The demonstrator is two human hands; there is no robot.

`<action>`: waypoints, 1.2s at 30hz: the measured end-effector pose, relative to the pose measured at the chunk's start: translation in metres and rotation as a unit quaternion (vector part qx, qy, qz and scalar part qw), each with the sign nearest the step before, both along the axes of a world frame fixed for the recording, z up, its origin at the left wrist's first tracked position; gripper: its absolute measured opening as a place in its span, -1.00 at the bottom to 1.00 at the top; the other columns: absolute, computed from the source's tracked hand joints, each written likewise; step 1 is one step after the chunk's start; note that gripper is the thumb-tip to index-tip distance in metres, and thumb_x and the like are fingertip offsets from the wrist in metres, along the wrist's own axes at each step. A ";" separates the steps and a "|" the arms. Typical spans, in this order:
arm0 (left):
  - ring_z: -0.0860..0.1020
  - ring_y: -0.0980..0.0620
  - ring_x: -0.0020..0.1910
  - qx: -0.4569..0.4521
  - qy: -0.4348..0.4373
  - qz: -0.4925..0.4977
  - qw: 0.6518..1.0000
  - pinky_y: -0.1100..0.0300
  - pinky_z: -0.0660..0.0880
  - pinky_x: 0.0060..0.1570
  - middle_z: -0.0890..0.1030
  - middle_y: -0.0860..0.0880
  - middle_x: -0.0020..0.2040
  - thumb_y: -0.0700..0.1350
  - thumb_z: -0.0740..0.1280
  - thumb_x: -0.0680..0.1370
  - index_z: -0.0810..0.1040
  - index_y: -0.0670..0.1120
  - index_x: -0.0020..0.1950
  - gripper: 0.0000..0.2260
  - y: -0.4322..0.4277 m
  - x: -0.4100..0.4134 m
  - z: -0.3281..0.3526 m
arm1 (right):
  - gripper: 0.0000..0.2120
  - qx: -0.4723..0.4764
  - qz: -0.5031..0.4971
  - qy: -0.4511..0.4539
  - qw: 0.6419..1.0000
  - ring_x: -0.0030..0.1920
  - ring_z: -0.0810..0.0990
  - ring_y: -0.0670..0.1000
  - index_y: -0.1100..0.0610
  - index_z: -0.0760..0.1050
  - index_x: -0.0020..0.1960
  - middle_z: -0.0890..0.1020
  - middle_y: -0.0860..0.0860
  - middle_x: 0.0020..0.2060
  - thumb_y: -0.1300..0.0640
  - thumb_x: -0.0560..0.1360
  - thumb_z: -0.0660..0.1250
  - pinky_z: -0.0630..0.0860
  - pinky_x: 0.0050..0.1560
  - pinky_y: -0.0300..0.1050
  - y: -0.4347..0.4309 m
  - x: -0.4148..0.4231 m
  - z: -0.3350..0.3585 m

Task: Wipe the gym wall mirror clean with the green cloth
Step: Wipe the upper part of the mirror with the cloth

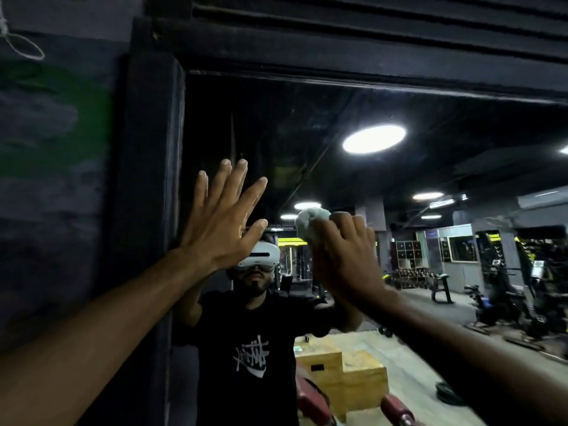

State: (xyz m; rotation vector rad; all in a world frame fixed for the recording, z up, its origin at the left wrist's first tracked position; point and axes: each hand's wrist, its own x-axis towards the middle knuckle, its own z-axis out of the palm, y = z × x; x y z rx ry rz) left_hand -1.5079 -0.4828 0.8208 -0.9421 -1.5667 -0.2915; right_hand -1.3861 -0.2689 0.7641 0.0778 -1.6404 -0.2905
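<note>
The wall mirror [415,112] fills the middle and right of the view inside a dark frame. My left hand [221,219] is raised flat with fingers straight and spread, at the mirror's left edge; whether the palm touches the glass I cannot tell. My right hand [344,256] grips a bunched pale green cloth [310,222] and holds it up against the glass at head height. The cloth sticks out above my fingers. The glass reflects me with both arms raised.
The dark mirror frame [147,210] runs down the left, with a painted wall [52,149] beyond it. Two red padded rollers [396,408] sit low in front. Yellow wooden boxes [362,376] and gym machines appear in the reflection.
</note>
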 end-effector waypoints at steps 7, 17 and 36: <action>-0.16 -0.10 0.68 -0.020 0.020 0.021 0.999 -0.18 -0.21 0.61 -0.08 -0.10 0.71 0.26 0.13 0.59 0.11 0.07 0.69 -0.31 -0.014 -0.004 -0.037 | -0.60 -0.193 0.003 0.115 0.974 0.08 0.35 0.15 0.06 0.41 0.29 0.43 0.17 0.10 0.19 0.47 0.36 0.16 -0.03 -0.04 0.019 0.014 0.037; 0.24 -0.14 0.60 -0.065 0.093 0.091 0.989 -0.17 0.17 0.53 0.26 -0.12 0.64 0.25 0.15 0.59 0.29 0.03 0.59 -0.40 -0.049 -0.009 -0.013 | -0.66 -0.096 0.011 0.075 0.992 0.00 0.22 -0.03 0.03 0.43 0.24 0.43 0.07 0.05 0.09 0.47 0.32 0.30 -0.06 -0.02 -0.010 -0.002 0.068; -0.16 0.03 0.67 -0.003 0.052 0.122 0.991 -0.06 -0.25 0.57 -0.09 0.02 0.71 0.22 -0.14 0.58 0.00 -0.01 0.70 -0.30 -0.104 -0.028 0.147 | -0.63 0.006 -0.027 0.087 0.996 0.05 0.41 0.18 0.03 0.41 0.22 0.44 0.08 0.07 0.00 0.48 0.42 0.37 -0.06 0.05 -0.069 -0.046 0.194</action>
